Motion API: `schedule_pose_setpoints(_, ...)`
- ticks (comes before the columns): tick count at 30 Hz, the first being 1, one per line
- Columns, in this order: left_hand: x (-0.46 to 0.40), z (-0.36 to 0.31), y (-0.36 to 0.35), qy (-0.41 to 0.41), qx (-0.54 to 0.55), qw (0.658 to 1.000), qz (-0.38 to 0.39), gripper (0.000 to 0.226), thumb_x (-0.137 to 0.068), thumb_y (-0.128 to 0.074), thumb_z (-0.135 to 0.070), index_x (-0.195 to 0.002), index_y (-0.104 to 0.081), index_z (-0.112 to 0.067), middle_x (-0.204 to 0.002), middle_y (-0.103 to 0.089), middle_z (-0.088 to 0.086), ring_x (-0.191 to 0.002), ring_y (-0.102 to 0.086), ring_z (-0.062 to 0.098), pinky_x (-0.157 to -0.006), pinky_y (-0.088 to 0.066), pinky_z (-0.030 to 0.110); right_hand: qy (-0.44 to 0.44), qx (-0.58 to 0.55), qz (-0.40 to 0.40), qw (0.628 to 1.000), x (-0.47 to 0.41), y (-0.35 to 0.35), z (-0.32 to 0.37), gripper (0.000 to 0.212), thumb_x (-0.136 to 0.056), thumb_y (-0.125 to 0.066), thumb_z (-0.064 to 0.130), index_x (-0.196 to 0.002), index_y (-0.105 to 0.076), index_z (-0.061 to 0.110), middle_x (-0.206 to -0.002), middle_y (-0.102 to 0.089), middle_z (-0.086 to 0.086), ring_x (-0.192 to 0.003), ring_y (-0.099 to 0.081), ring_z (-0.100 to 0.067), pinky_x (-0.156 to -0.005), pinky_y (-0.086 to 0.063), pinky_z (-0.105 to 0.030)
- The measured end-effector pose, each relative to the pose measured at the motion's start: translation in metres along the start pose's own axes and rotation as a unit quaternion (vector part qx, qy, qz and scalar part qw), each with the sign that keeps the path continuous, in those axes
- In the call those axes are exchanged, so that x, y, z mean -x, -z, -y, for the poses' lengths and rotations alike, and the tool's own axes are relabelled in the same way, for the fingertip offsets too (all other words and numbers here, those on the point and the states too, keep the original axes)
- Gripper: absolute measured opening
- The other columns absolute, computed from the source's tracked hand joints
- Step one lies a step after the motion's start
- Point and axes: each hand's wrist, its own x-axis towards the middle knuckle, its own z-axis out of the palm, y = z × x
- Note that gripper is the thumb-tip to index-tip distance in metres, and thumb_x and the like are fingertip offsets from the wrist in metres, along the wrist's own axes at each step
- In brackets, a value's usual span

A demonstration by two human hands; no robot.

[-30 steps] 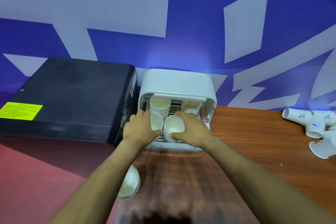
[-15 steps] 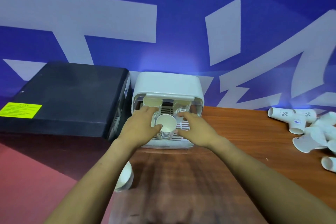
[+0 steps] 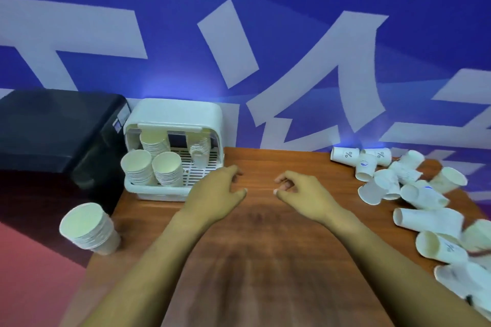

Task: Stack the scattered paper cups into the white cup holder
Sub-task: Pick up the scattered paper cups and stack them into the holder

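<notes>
The white cup holder (image 3: 207, 125) stands at the table's back left, its front open. Inside it are several stacks of paper cups: two front stacks (image 3: 136, 167) (image 3: 168, 168) and two behind (image 3: 154, 141) (image 3: 199, 150). Scattered paper cups (image 3: 414, 194) lie on their sides along the table's right side. Another stack of cups (image 3: 89, 229) leans at the table's front left corner. My left hand (image 3: 216, 195) and my right hand (image 3: 299, 194) hover over the middle of the table, fingers loosely curled, holding nothing, both to the right of the holder.
A black machine (image 3: 58, 127) sits left of the holder, touching its side. The wooden table (image 3: 265, 260) ends at a blue and white wall (image 3: 265, 48) behind. A red floor area (image 3: 29, 273) lies beyond the table's left edge.
Both hands have let go of the front cup stacks in the holder and pulled back to the right over the table. The view has swung right, showing more scattered cups.
</notes>
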Motion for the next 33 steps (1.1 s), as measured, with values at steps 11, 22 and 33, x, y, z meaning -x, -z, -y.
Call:
schedule_pose_setpoints(11, 0.017, -0.117, -0.099, -0.016, -0.03, 0.997, 0.066, 0.04, -0.086, -0.062, -0.04, -0.123, -0.056, -0.028, -0.117, -0.062, -0.007, -0.105, -0.059, 0.015, -0.085, -0.047, 0.028, -0.034, -0.017, 0.008, 0.999, 0.077, 0.07, -0.119, 0.022, -0.087, -0.063, 0.03, -0.108, -0.063, 0.021, -0.086, -0.063, 0.012, -0.078, -0.057, -0.005, -0.066, -0.041, -0.016)
schedule_pose_setpoints(22, -0.007, -0.19, -0.169, -0.035, -0.019, 0.989, 0.141, 0.042, -0.087, -0.062, -0.038, -0.126, -0.054, -0.028, -0.122, -0.06, -0.006, -0.109, -0.057, 0.015, -0.092, -0.048, 0.033, -0.118, -0.011, -0.015, 0.993, 0.111, 0.116, -0.224, 0.019, -0.087, -0.063, 0.028, -0.104, -0.062, 0.02, -0.078, -0.057, 0.012, -0.07, -0.053, -0.002, -0.07, -0.042, -0.023)
schedule_pose_setpoints(33, -0.001, -0.323, -0.298, -0.002, -0.048, 0.987, 0.156, 0.057, -0.086, -0.062, -0.041, -0.137, -0.041, -0.029, -0.134, -0.047, -0.001, -0.125, -0.046, 0.021, -0.1, -0.042, 0.037, -0.122, 0.031, 0.045, 0.991, 0.153, 0.191, -0.395, 0.027, -0.084, -0.059, 0.024, -0.11, -0.059, 0.026, -0.093, -0.062, 0.009, -0.086, -0.058, -0.01, -0.077, -0.048, -0.027)
